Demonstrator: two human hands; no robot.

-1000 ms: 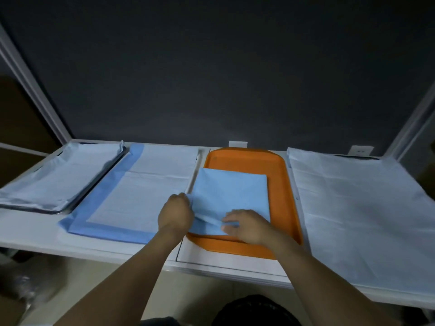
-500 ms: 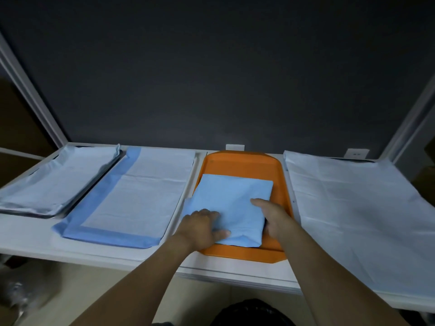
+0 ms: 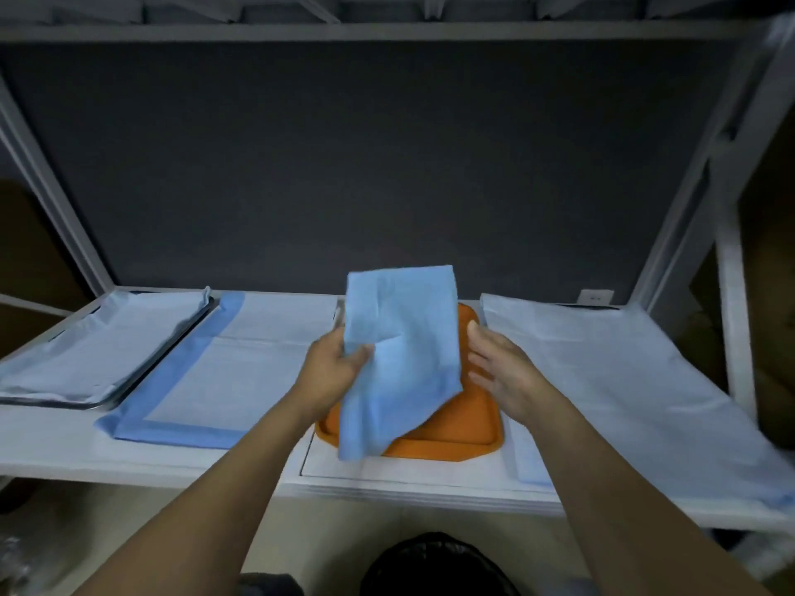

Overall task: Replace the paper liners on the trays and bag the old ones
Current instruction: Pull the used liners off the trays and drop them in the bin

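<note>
Trays: two, one orange tray (image 3: 473,423) and one metal tray (image 3: 51,403).
Liners lying flat: three, the left liner (image 3: 107,337), the blue-bordered liner (image 3: 241,372), the right liner (image 3: 623,380).
Folded blue liner (image 3: 400,359): one.
Hands: two, left hand (image 3: 331,372), right hand (image 3: 503,372).

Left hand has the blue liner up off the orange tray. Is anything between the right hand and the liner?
Nothing visible. The right hand is open just right of the blue liner, which the left hand grips. Only a narrow gap lies between them, with the orange tray below.
</note>
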